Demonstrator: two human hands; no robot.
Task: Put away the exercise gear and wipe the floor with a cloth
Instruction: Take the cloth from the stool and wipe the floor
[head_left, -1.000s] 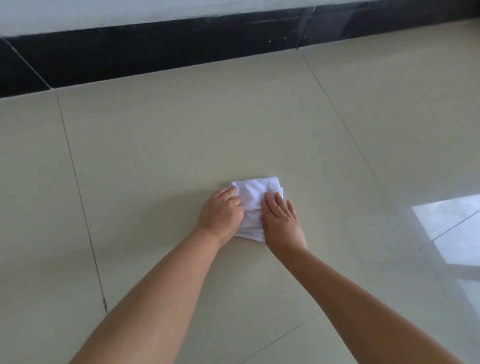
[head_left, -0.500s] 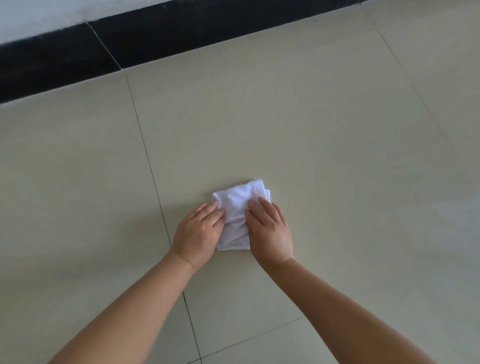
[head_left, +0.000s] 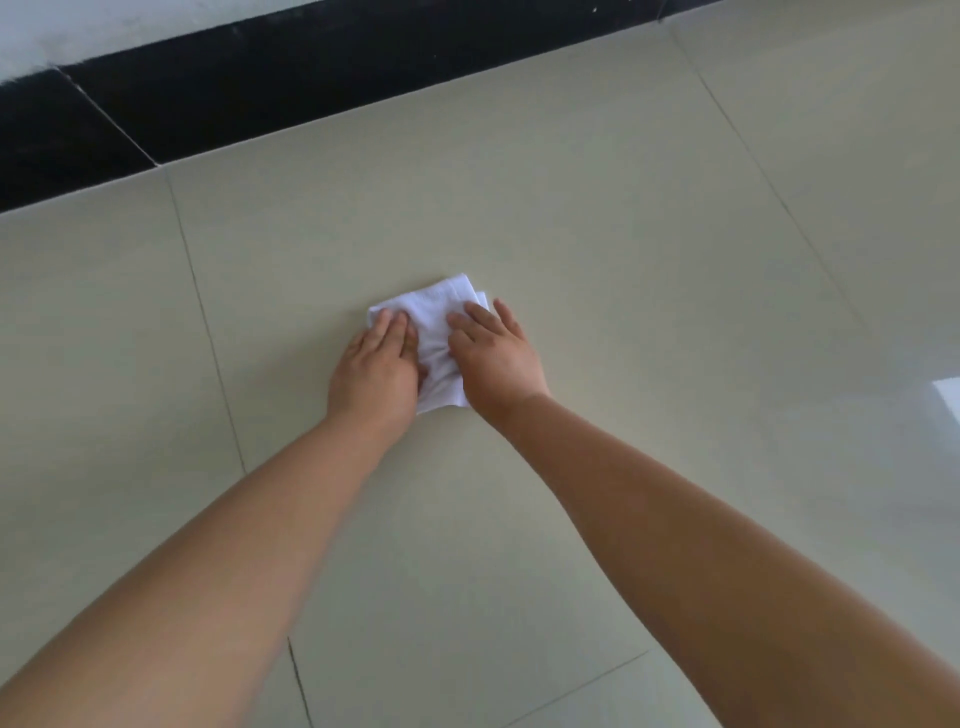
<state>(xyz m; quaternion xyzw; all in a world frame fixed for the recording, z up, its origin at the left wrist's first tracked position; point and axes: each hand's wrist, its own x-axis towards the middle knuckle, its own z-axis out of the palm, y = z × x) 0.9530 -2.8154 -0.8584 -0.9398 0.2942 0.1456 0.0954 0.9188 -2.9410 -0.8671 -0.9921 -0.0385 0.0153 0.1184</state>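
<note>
Both hands down on the cloth (head_left: 435, 332) — a small folded white square lying flat on the pale tiled floor (head_left: 597, 249), just above the middle of the view. The left hand (head_left: 376, 371) covers its nine o'clock side, palm down, fingers stretched out and close together, pressing flat rather than clutching. The right hand (head_left: 496, 358) sits on the three o'clock side, also palm down with fingers extended and slightly spread, flat on the fabric with nothing gripped. A strip of white shows between the two hands, the far edge of the cloth pokes out past the fingertips toward twelve o'clock, and a corner peeks out below at six. Both bare forearms reach in from the bottom corners, at seven and five o'clock. A dark grout line (head_left: 208, 332) runs down the floor off at nine o'clock from the cloth, well apart from it. Along the top, from ten to one o'clock, a black skirting band (head_left: 311, 67) meets the tiles — above it a sliver of white wall (head_left: 104, 26). A bright reflection (head_left: 948, 397) glints at three o'clock by the frame edge.
</note>
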